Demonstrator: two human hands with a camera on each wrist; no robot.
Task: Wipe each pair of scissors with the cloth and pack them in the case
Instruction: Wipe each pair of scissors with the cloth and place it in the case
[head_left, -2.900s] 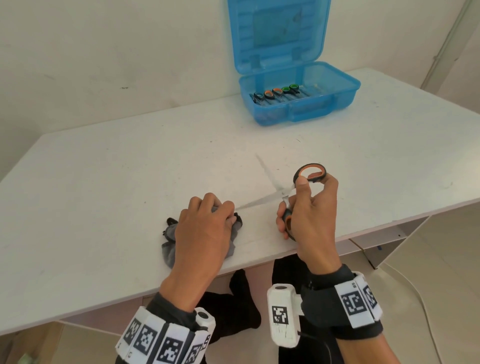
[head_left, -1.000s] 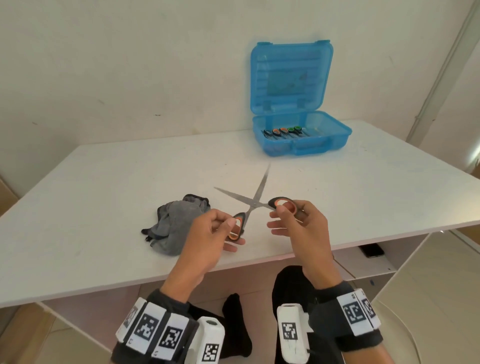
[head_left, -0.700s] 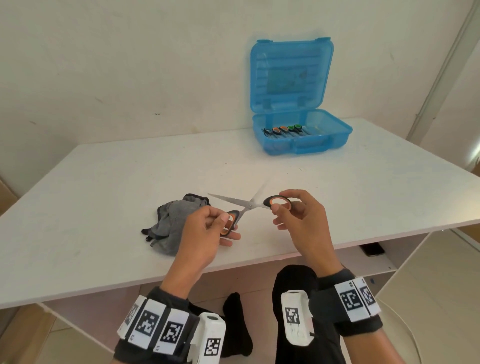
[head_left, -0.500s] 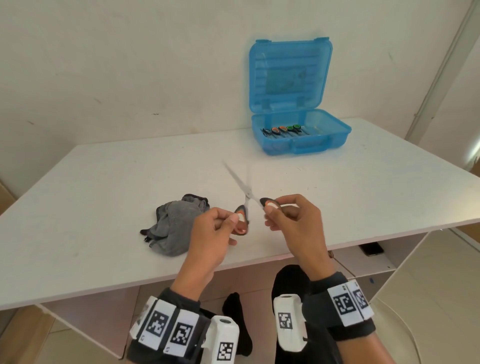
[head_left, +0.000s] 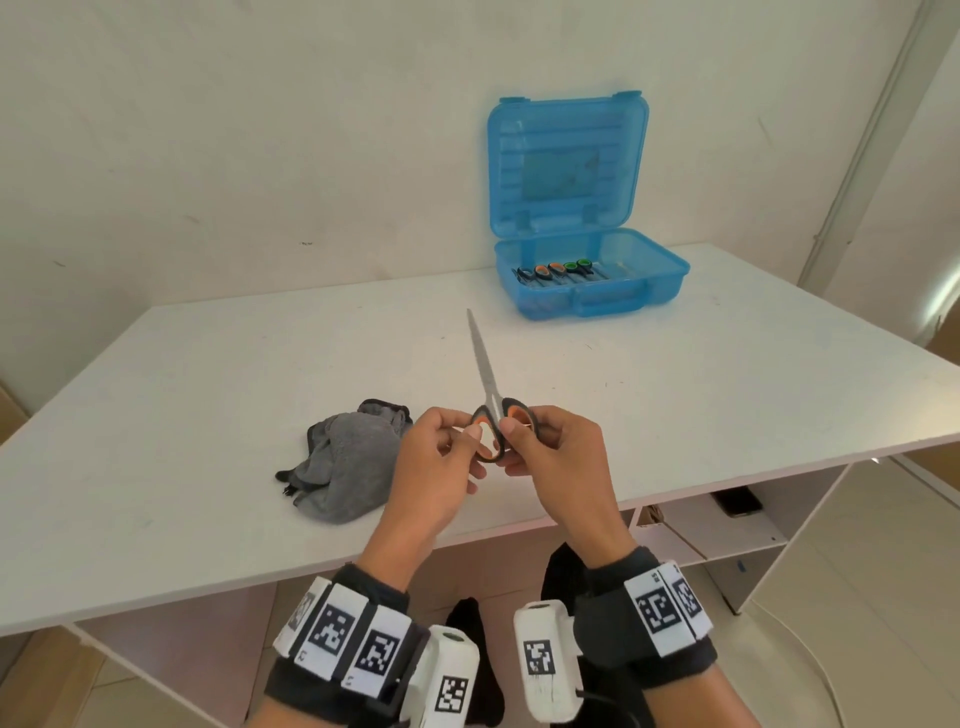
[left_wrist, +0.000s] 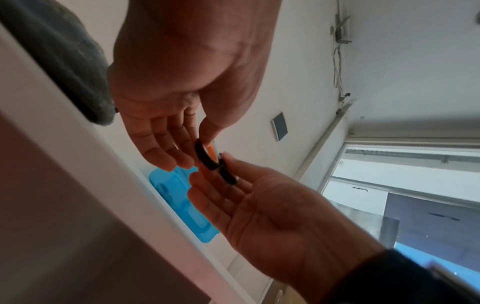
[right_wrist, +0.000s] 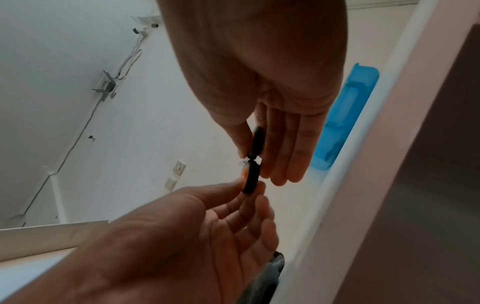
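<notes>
Tabletop (head_left: 675, 415) is white and spans the whole head view, with its front edge nearest the person and a pale wall behind it. Case (head_left: 592, 291), translucent blue, stands at the far right of the table with its lid (head_left: 569, 161) raised upright toward the wall; several packed scissors (head_left: 558, 271) lie side by side in the left part of the tray, their black handles showing orange and green inserts. Cloth (head_left: 345, 467), grey and crumpled, lies on the table near the front edge, just left of the hands and touching neither of them. Left hand (head_left: 434, 467) pinches the left handle loop of the held scissors (head_left: 491, 410) between thumb and fingertips; the remaining fingers are loosely extended, as the left wrist view confirms (left_wrist: 166, 131). Right hand (head_left: 558, 462) pinches the right handle loop in the same manner, thumb on top and fingers beneath (right_wrist: 285, 131). Both hands hover above the front edge of the table with the two loops close together between them. Blades are closed into a single line and point away from the person, slightly left, toward the far side of the table, with the tip well short of the case. Handles are black with orange lining.
</notes>
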